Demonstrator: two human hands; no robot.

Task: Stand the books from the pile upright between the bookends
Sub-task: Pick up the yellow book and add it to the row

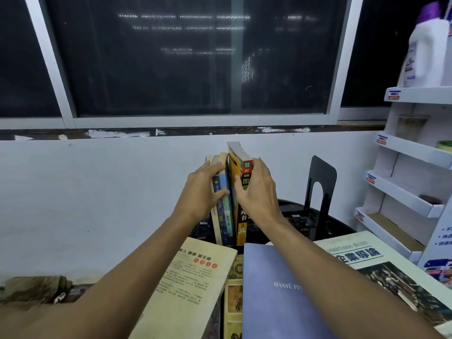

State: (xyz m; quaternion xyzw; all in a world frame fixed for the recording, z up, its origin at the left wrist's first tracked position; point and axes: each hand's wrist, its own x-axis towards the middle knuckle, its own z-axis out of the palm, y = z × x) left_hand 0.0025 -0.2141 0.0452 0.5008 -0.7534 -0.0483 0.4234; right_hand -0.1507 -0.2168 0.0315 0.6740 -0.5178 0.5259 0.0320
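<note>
Several books stand upright in the middle of a dark round table (342,228). My left hand (203,189) presses against the blue-spined books (223,216) on the left side of the row. An orange-and-black book (241,216) stands at the right end of the row, with my right hand (256,189) gripping its spine. A black metal bookend (320,192) stands apart to the right; any left bookend is hidden behind the books. In front lie a cream book (193,285), a blue book (274,289) and a large white book (381,265).
A white wall and a dark window rise right behind the table. A white cardboard shelf unit (411,167) with a white bottle (425,55) on top stands at the right. A gap lies between the upright books and the black bookend.
</note>
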